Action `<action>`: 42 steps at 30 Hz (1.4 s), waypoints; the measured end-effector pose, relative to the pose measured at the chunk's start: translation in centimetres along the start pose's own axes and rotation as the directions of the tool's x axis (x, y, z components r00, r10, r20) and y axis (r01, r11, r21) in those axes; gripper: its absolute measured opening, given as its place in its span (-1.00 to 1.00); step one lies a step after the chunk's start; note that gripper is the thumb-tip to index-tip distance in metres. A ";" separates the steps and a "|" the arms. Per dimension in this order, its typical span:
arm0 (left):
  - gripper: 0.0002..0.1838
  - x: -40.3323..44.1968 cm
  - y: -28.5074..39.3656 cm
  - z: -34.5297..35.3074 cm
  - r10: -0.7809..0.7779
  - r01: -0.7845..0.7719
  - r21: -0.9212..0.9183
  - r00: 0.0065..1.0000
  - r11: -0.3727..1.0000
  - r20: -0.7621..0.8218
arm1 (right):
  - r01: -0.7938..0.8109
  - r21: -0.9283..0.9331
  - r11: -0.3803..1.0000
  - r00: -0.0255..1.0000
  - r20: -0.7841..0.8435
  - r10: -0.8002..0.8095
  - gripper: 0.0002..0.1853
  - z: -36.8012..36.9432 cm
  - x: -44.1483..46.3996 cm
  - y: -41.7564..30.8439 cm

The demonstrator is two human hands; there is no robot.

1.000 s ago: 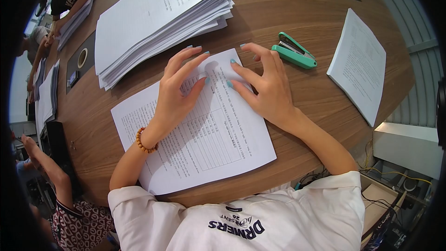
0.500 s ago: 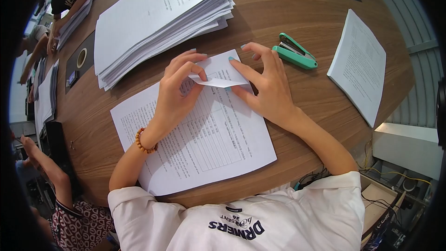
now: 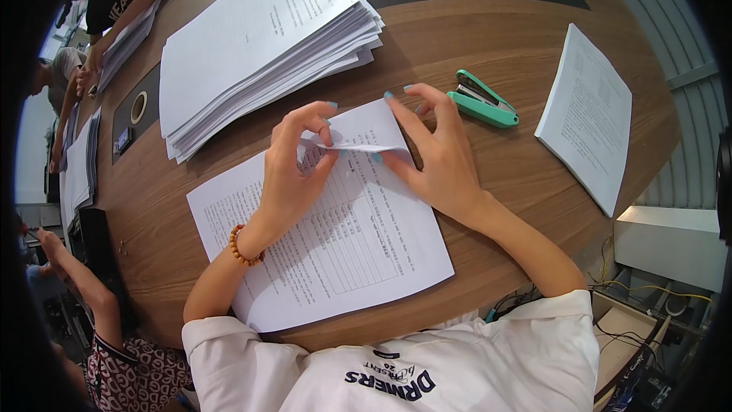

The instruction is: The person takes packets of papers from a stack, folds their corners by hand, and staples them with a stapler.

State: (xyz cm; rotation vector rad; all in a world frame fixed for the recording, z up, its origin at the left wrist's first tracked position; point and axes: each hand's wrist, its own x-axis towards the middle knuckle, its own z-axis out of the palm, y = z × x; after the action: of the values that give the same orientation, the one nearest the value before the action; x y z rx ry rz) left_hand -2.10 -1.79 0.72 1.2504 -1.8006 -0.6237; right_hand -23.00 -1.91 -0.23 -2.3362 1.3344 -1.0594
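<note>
Printed sheets lie in front of me, with text and a table on the top page. Their far edge is lifted and curled between my two hands. My left hand, with a beaded bracelet at its wrist, pinches the curled paper between thumb and fingers. On the other side, my right hand has its thumb at the raised fold and its index finger at the far corner of the paper. A green stapler with its top raised sits just beyond my right hand.
A tall paper stack stands at the back left. Another, thinner stack lies at the right by the table edge. Along the left side, other people work; one person's arm reaches over papers. A drawer with cables is below right.
The raised paper flap has curled further and bunched up between my fingers. My hands stay close to the same spot, and the view has shifted slightly.
</note>
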 end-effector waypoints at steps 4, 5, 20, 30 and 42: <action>-0.65 -0.1 -0.2 -0.5 0.048 -0.061 0.102 0.991 0.993 0.123 | 0.040 -0.063 0.997 0.998 0.046 -0.037 -0.44 -0.1 0.0 0.1; -0.63 -0.2 -0.3 -0.5 0.086 -0.104 0.118 0.985 0.988 0.147 | 0.040 -0.063 0.997 0.998 0.047 -0.037 -0.44 -0.1 0.0 0.1; -0.67 0.2 0.5 -0.3 0.042 -0.047 0.099 0.998 0.994 0.052 | 0.027 -0.069 0.997 1.000 0.010 -0.026 -0.43 0.1 -0.1 0.0; -0.68 -0.1 -0.3 -0.3 0.147 -0.159 0.162 0.986 0.974 0.082 | 0.080 -0.115 0.990 0.996 -0.022 -0.083 -0.50 0.0 -0.1 -0.3; -0.68 0.0 0.2 -0.3 0.133 -0.141 0.156 0.989 0.978 0.058 | 0.119 -0.138 0.983 0.993 -0.005 -0.121 -0.52 0.2 -0.3 0.0</action>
State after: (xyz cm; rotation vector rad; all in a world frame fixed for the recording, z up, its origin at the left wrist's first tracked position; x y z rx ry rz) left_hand -1.90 -1.72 1.05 1.2123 -1.9895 -0.4413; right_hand -22.91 -1.70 -0.49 -2.5435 1.3251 -1.0496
